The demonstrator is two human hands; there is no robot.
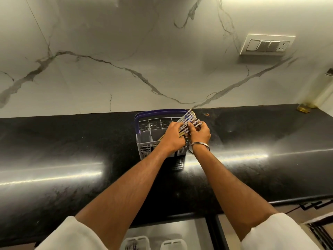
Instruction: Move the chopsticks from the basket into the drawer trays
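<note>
**While the bundle is still over the basket, the move is only begun**

As far as you can see from the head view, you have both hands closed round a bunch of chopsticks (187, 121), gathered at the right end of the basket (144, 141). Your left hand (173, 137) wraps the middle of the bundle, and your right hand (199, 133) pinches it from the other side, just beside the left. The lower ends appear to be still down inside a compartment, though your hands hide most of that, so I judge the lift as not yet done.

What is left is nearly everything: raise the bunch clear, carry it back over the counter (72, 141), and lay it in the trays (171, 244), which show pale at the bottom edge below the counter front. Whether any chopsticks already lie there is too small to tell. The other compartments look empty from here.

The chopsticks fan slightly at the top, tilted up and to the right. Their upper parts carry a blue and white pattern; the shafts lower down are plain and yellowish.
</note>
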